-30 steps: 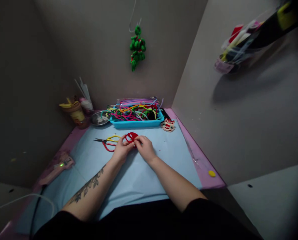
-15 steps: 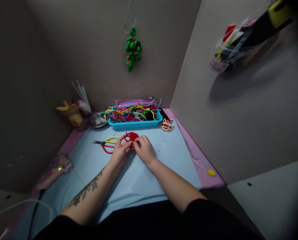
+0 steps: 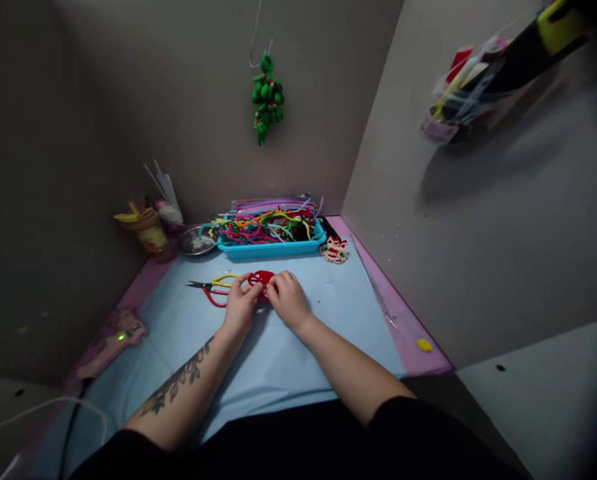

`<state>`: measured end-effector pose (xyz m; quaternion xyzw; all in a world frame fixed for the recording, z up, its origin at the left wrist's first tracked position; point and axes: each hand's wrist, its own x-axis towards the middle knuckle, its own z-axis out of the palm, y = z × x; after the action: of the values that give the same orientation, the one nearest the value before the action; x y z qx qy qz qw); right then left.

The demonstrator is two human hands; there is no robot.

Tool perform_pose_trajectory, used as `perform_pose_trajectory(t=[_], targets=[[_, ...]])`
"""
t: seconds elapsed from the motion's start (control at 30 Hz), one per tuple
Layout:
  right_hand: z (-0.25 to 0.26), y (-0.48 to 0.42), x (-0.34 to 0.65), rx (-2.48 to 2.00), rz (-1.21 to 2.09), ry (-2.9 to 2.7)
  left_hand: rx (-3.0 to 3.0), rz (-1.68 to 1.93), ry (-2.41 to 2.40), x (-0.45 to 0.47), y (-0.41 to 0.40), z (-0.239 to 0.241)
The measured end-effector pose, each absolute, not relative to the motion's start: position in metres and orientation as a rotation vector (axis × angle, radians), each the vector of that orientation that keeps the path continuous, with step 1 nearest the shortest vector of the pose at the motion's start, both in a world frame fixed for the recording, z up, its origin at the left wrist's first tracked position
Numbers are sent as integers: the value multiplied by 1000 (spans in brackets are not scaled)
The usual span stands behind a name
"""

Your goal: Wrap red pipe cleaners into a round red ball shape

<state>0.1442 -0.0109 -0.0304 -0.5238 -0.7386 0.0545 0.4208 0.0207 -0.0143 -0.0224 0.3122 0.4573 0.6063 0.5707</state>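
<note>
Both my hands meet over a light blue mat (image 3: 278,360). My left hand (image 3: 239,305) and my right hand (image 3: 288,300) pinch a small red pipe-cleaner piece (image 3: 261,278) between their fingertips, low above the mat. Just left of my left hand lie scissors with yellow and red handles (image 3: 213,288), blades pointing left. Behind the hands stands a blue tray (image 3: 273,249) piled with several coloured pipe cleaners.
A small red-and-white figure (image 3: 334,249) sits right of the tray. A metal dish (image 3: 196,241) and a yellow cup (image 3: 149,230) stand at back left. A pink glue gun (image 3: 112,341) lies at the left edge. A green pipe-cleaner ornament (image 3: 267,99) hangs on the back wall. A yellow bead (image 3: 423,345) rests near the right edge.
My hands have lowered the red piece slightly toward the mat and closed in over it. The camera view shifted a little to the right early on.
</note>
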Motion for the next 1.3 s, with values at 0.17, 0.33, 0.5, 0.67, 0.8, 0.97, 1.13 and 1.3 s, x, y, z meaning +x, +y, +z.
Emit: perform_pose_trajectory(t=[0.17, 0.33, 0.5, 0.67, 0.8, 0.97, 1.13, 1.3], targets=[[-31, -11, 144, -1316, 160, -1838, 796, 1427, 1113, 23, -18, -18], [-30, -13, 143, -1264, 239, -1811, 844, 1505, 1115, 21, -17, -16], [-29, -9, 146, -1146, 396, -1616, 1012, 1516, 1144, 18, -15, -18], [-29, -6, 148, -1136, 453, -1618, 1006, 1484, 1122, 21, -18, -16], [-30, -7, 147, -1159, 353, -1663, 997, 1463, 1119, 23, -20, -14], [-33, -8, 145, -1138, 285, -1742, 1034, 1485, 1157, 24, -19, -15], [-34, -9, 141, -1166, 291, -1741, 1106, 1498, 1164, 24, -18, -16], [-35, -10, 138, -1192, 323, -1684, 1141, 1478, 1182, 25, -18, -16]])
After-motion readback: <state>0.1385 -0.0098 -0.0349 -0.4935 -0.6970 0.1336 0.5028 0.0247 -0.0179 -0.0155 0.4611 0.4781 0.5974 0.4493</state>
